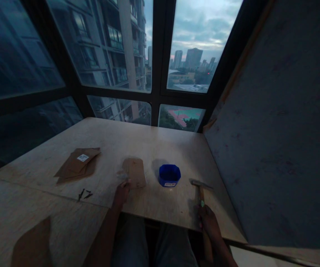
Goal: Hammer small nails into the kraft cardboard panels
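Observation:
My left hand [122, 192] is closed, its fingertips at the lower left edge of a flat brown cardboard piece [137, 173] on the table. A small pale, blurred patch shows just beyond those fingers; I cannot make out what it is. My right hand [208, 218] is wrapped round the wooden handle of a hammer [202, 193]. The hammer's metal head lies low over the table at the right. Between the cardboard and the hammer sits a blue plastic container [170, 176] with a white label on its front.
A stack of brown cardboard sheets [78, 163] with a white label lies on the left of the table [106, 135]. Several dark nails [85, 194] lie in front of it. Another brown piece [33, 243] is at the lower left. Windows stand behind, a grey panel [282, 129] at the right.

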The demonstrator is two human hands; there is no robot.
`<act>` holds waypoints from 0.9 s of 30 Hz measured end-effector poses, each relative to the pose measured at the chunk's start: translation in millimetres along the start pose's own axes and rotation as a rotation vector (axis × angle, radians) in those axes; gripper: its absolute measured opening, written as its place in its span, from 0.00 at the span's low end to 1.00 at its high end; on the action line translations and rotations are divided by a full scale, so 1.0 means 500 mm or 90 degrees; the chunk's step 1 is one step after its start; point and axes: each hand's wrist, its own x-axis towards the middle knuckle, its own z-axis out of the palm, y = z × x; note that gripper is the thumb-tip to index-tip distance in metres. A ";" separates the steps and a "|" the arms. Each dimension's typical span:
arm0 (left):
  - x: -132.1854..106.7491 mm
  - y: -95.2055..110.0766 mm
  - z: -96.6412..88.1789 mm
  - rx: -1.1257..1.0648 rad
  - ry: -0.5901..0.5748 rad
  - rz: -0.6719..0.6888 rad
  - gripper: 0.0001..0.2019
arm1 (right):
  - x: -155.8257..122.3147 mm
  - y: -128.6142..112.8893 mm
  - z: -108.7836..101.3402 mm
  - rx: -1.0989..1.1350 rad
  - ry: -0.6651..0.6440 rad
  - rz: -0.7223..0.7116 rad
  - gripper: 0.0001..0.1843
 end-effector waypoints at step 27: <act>0.110 0.169 0.381 0.498 -0.464 0.489 0.09 | 0.007 0.024 0.000 0.073 -0.068 0.097 0.25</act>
